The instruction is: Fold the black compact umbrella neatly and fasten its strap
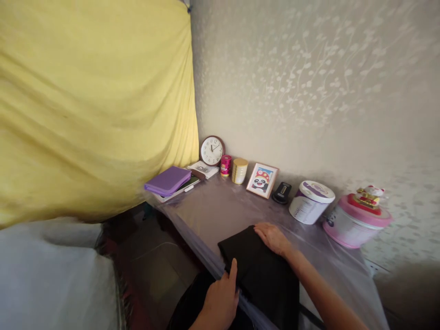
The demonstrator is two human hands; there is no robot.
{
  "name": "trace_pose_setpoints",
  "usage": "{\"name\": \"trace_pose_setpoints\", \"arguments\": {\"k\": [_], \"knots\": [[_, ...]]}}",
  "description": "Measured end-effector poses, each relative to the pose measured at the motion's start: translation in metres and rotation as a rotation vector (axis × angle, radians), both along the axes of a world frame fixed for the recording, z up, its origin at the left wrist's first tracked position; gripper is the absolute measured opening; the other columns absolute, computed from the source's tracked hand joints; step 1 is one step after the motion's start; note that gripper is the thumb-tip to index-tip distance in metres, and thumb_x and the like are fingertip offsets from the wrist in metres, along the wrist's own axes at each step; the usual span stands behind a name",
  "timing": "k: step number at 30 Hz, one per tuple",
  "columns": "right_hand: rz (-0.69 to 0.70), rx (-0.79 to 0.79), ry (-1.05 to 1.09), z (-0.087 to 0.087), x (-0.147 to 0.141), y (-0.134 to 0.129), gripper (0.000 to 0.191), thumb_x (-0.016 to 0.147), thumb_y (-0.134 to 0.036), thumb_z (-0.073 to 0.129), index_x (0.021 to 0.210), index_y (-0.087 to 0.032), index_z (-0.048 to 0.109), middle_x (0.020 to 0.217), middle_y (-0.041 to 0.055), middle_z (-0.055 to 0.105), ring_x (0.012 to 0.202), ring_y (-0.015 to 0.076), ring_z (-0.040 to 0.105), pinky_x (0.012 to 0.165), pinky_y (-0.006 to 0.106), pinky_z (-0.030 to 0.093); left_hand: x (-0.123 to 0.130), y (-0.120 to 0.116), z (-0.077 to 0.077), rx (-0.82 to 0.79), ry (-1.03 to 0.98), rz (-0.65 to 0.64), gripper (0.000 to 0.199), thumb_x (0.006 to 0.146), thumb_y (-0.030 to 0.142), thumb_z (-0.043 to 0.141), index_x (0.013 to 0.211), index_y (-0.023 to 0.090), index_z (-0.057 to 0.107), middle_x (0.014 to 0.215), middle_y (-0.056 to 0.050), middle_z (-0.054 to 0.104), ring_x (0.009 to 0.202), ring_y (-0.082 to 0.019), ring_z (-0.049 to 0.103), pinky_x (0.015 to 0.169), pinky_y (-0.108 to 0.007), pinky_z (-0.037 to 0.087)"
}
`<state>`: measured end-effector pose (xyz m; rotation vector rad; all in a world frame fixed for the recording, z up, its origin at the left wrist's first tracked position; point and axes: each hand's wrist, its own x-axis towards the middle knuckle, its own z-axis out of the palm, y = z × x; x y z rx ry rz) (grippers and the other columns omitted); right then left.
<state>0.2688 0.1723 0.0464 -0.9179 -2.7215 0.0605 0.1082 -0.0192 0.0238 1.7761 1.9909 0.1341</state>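
A black cloth, folded flat, lies on the near part of the table, which has a clear plastic cover. My right hand rests with its fingers stretched out on the far right edge of the cloth. At the cloth's left edge is my left hand, its index finger extended and the others curled. Whether those curled fingers pinch the cloth's edge is hidden.
Along the wall stand a clock, a pink can, a yellow-lidded jar, a panda picture frame, a white tub and a pink tub bearing a cat figurine. A purple folder lies at the far left.
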Motion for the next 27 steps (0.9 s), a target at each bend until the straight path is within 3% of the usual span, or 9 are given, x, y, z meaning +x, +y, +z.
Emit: {"name": "trace_pose_setpoints", "arguments": {"k": [3, 9, 14, 17, 22, 27], "knots": [[-0.116, 0.071, 0.060, 0.013, 0.019, 0.010, 0.029, 0.090, -0.028, 0.036, 0.098, -0.021, 0.064, 0.097, 0.0079, 0.068, 0.092, 0.0213, 0.062, 0.084, 0.038, 0.047, -0.001, 0.000, 0.002, -0.007, -0.025, -0.006, 0.066, 0.082, 0.020, 0.041, 0.141, 0.019, 0.010, 0.110, -0.011, 0.060, 0.089, -0.025, 0.060, 0.075, -0.035, 0.045], [0.089, 0.109, 0.135, 0.039, 0.046, -0.044, 0.036, 0.080, -0.007, 0.038, 0.107, -0.021, 0.058, 0.113, 0.0063, 0.061, 0.107, 0.0186, 0.054, 0.093, 0.040, 0.043, -0.004, 0.001, 0.002, -0.004, -0.068, -0.016, 0.066, 0.082, 0.022, 0.040, 0.141, 0.020, 0.009, 0.114, -0.011, 0.058, 0.094, -0.023, 0.059, 0.079, -0.033, 0.044], [0.031, 0.120, 0.010, 0.034, 0.078, -0.074, 0.055, 0.066, 0.000, 0.039, 0.114, -0.023, 0.055, 0.123, 0.0056, 0.055, 0.109, 0.0209, 0.052, 0.094, 0.043, 0.043, -0.006, 0.000, 0.002, -0.009, -0.129, -0.019, 0.066, 0.082, 0.024, 0.040, 0.141, 0.018, 0.010, 0.117, -0.010, 0.057, 0.100, -0.022, 0.057, 0.082, -0.030, 0.042], [0.012, 0.111, -0.077, 0.024, 0.089, -0.085, 0.060, 0.068, -0.003, 0.040, 0.123, -0.026, 0.049, 0.131, 0.0056, 0.048, 0.112, 0.0224, 0.051, 0.095, 0.044, 0.043, -0.006, 0.000, 0.003, -0.012, -0.126, -0.017, 0.066, 0.082, 0.025, 0.040, 0.141, 0.017, 0.011, 0.115, -0.010, 0.058, 0.100, -0.022, 0.057, 0.082, -0.029, 0.042], [0.045, 0.093, -0.047, 0.017, 0.085, -0.099, 0.037, 0.084, -0.015, 0.039, 0.115, -0.028, 0.054, 0.132, 0.0068, 0.047, 0.106, 0.0209, 0.056, 0.089, 0.039, 0.048, -0.006, -0.001, 0.003, -0.004, -0.120, -0.018, 0.065, 0.083, 0.028, 0.039, 0.141, 0.018, 0.011, 0.113, -0.009, 0.059, 0.099, -0.022, 0.057, 0.081, -0.030, 0.042], [0.039, -0.005, 0.089, 0.030, 0.067, -0.092, 0.024, 0.090, -0.021, 0.034, 0.098, -0.024, 0.056, 0.122, 0.0072, 0.055, 0.097, 0.0158, 0.061, 0.079, 0.028, 0.051, -0.007, -0.002, -0.001, -0.001, -0.131, -0.018, 0.066, 0.082, 0.026, 0.040, 0.141, 0.018, 0.010, 0.114, -0.009, 0.059, 0.099, -0.021, 0.057, 0.080, -0.029, 0.042]]}}
